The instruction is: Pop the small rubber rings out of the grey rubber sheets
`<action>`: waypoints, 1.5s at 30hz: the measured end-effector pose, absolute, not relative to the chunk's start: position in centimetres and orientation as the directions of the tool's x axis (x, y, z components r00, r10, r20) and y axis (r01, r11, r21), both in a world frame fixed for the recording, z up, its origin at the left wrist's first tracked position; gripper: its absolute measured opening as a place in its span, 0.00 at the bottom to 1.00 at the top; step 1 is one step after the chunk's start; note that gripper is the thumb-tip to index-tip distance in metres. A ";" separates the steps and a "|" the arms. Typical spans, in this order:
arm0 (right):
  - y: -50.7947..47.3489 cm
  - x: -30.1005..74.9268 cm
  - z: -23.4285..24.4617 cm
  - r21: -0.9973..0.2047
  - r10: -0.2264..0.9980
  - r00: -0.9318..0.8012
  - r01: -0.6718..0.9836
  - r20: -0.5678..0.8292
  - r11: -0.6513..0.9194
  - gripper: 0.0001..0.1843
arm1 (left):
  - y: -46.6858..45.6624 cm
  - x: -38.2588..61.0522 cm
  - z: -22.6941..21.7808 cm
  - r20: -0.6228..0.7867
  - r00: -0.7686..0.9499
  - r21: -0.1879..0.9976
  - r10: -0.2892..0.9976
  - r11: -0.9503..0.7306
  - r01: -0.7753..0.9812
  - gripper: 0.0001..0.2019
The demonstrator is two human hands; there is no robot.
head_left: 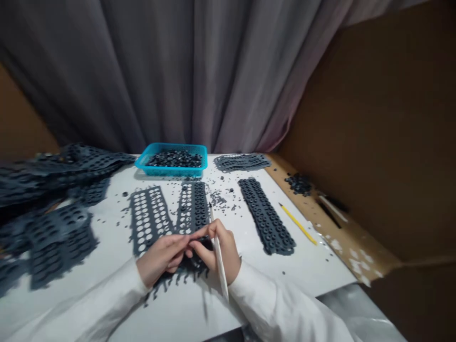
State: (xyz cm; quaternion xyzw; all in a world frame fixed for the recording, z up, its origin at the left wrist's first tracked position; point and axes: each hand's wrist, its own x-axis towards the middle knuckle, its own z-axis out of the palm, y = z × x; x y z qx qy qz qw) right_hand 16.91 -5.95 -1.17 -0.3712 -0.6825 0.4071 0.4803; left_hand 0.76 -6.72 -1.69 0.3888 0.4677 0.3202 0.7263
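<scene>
From my remote seat I see, along the worktop's [117, 308] left edge, a heaped pile of dark sheets [59, 228], rubbery-looking, floppy and dimpled with rows of round hollows. Right of it a perforated strip [144, 218] lies flat, white showing through its circular holes. The turquoise basket [171, 172], a meshed plastic tray, sits by the far edge, filled with small dark pieces [174, 158]. Nearer the front edge, my left hand [164, 251] has its fingers drawn narrow on a dark ragged-edged sheet [183, 272], which is between both hands and partly hidden by them. A half-punched strip [200, 202] lies just beyond. My right hand [224, 247] meets the left at the fingertips, its fingers holding a slim white stick [220, 266] with a dark tip. Gritty dark crumbs [218, 199] are scattered past it. Wavy flat strips [242, 162] lie at the far right corner, then a studded strip [265, 216] set with ring shapes, and a smooth yellow pencil [298, 224] near the right edge.
</scene>
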 end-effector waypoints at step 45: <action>-8.3 16.6 -2.4 -0.911 0.953 -0.278 0.352 0.118 0.215 0.08 | -6.9 -2.0 -1.7 0.050 0.666 0.359 0.744 -0.636 0.684 0.09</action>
